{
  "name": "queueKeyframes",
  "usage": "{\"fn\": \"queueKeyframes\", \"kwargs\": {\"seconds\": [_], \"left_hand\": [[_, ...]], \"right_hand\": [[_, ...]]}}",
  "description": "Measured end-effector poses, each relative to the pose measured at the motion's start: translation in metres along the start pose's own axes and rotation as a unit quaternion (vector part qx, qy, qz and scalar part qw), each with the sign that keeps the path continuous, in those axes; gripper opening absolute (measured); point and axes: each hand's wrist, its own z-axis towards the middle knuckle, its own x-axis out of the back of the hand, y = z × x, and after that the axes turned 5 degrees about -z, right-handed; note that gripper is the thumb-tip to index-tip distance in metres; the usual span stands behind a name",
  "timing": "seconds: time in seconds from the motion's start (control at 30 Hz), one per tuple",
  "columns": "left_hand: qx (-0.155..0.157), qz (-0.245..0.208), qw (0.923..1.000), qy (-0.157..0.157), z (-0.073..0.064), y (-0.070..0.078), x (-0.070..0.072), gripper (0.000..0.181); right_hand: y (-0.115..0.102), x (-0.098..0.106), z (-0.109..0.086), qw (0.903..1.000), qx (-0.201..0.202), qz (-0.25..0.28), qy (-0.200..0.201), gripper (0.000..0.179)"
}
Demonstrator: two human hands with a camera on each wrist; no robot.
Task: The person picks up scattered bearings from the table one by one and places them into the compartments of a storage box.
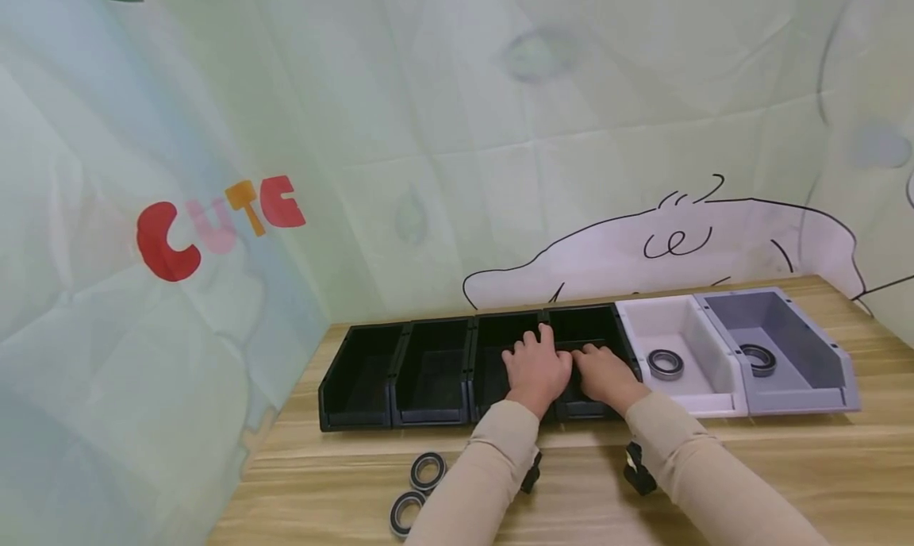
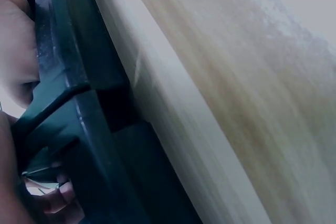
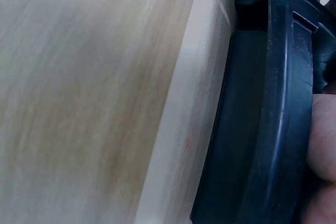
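Observation:
My left hand reaches over the third black bin from the left, its fingers close by the wall shared with the fourth. In the left wrist view bent fingers show inside a black bin. My right hand dips into the fourth black bin, right beside the left thumb. In the right wrist view part of that hand shows behind the black front lip. The bin walls and the backs of the hands hide most fingertips, and I cannot tell what they hold.
Two more black bins continue the row leftward. To the right, a white bin and a grey bin each contain a bearing. Two bearings lie on the wooden table beside my left sleeve. A printed cloth hangs behind.

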Motion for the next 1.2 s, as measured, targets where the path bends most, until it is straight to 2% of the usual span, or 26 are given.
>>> {"fn": "queueKeyframes", "kwargs": {"seconds": [0.23, 0.43, 0.53, 0.63, 0.73, 0.83, 0.9, 1.03, 1.13, 1.2], "left_hand": [[-0.004, 0.004, 1.0, -0.002, 0.002, 0.001, 0.002, 0.053], [-0.004, 0.028, 0.9995, -0.01, 0.003, -0.002, 0.009, 0.052], [-0.004, 0.032, 0.9994, -0.015, 0.001, -0.005, 0.012, 0.053], [-0.017, 0.039, 0.9991, -0.008, -0.004, -0.009, 0.02, 0.054], [-0.048, 0.056, 0.9972, 0.013, -0.014, -0.018, 0.033, 0.053], [-0.083, 0.073, 0.9936, 0.022, -0.029, -0.032, 0.05, 0.053], [-0.101, 0.076, 0.9919, 0.007, -0.042, -0.044, 0.061, 0.053], [-0.129, 0.051, 0.9895, -0.041, -0.069, -0.071, 0.076, 0.057], [-0.147, 0.028, 0.987, -0.06, -0.086, -0.088, 0.083, 0.056], [-0.159, 0.021, 0.9851, -0.062, -0.095, -0.097, 0.087, 0.054]], "right_hand": [[0.001, 0.002, 0.002, 1.0, -0.003, -0.002, -0.002, 0.032], [-0.007, 0.01, 0.002, 0.9996, 0.022, -0.002, -0.017, 0.041], [-0.01, 0.014, -0.001, 0.9992, 0.033, -0.002, -0.023, 0.042], [-0.012, 0.02, -0.004, 0.9993, 0.036, 0.005, -0.012, 0.04], [-0.012, 0.025, -0.006, 0.9992, 0.029, 0.022, 0.016, 0.039], [-0.013, 0.03, -0.008, 0.9976, 0.016, 0.053, 0.043, 0.041], [-0.013, 0.034, -0.009, 0.9959, 0.009, 0.077, 0.047, 0.047], [-0.017, 0.038, -0.011, 0.9922, 0.0, 0.122, 0.024, 0.059], [-0.02, 0.038, -0.012, 0.9906, 0.016, 0.134, 0.023, 0.063], [-0.022, 0.037, -0.012, 0.9901, 0.033, 0.131, 0.038, 0.063]]}}
